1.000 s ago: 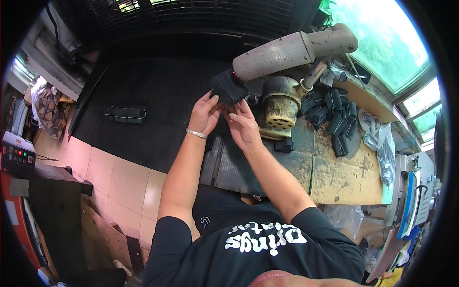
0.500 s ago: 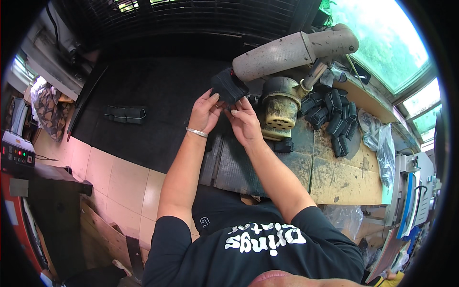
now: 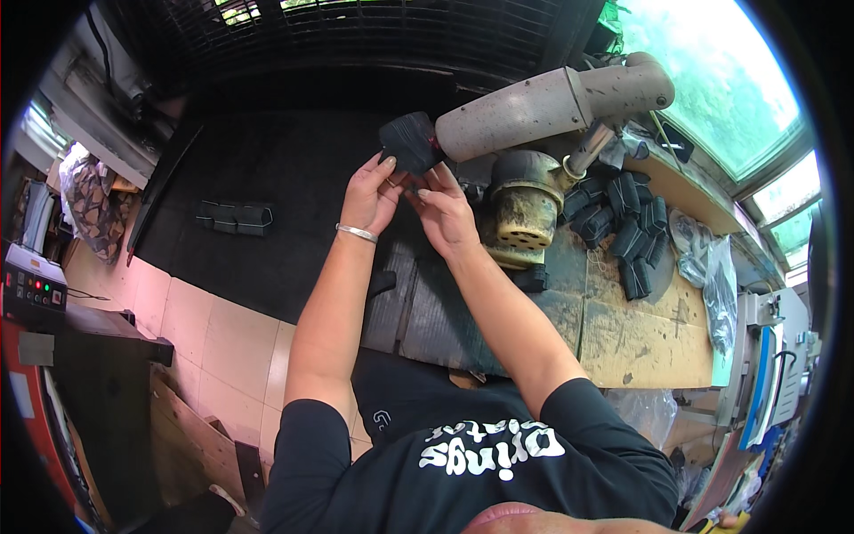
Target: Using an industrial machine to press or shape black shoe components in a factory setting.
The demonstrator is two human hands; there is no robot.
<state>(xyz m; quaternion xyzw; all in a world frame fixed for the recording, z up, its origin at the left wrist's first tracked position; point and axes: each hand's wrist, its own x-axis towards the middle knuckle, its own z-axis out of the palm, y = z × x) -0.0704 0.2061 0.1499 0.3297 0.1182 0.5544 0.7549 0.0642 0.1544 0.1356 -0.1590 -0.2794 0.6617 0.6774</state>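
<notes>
Both my hands hold up a black, soft-looking padded piece (image 3: 410, 142) with faint ridged lines, close to the open end of a grey metal cylinder (image 3: 511, 116). A small red patch shows where the piece meets that end; whether they touch I cannot tell. My left hand (image 3: 369, 194), with a silver bangle at the wrist, pinches the lower left edge. My right hand (image 3: 447, 216) grips the lower right edge, its fingertips partly hidden behind the piece. Right of my right hand stands a stained cream pot-shaped fixture (image 3: 523, 212) with holes in its face.
Several black bundles with pale edging (image 3: 625, 222) are heaped on the brown board (image 3: 645, 334) at right, beside clear plastic bags (image 3: 719, 285). A row of joined black pieces (image 3: 235, 218) lies on the black tabletop (image 3: 285, 178). A control box (image 3: 34, 283) with lit buttons stands far left.
My hands and the black padded piece have shifted slightly left and up. The piece has turned, and more of the cylinder's open end and the red patch beside it show.
</notes>
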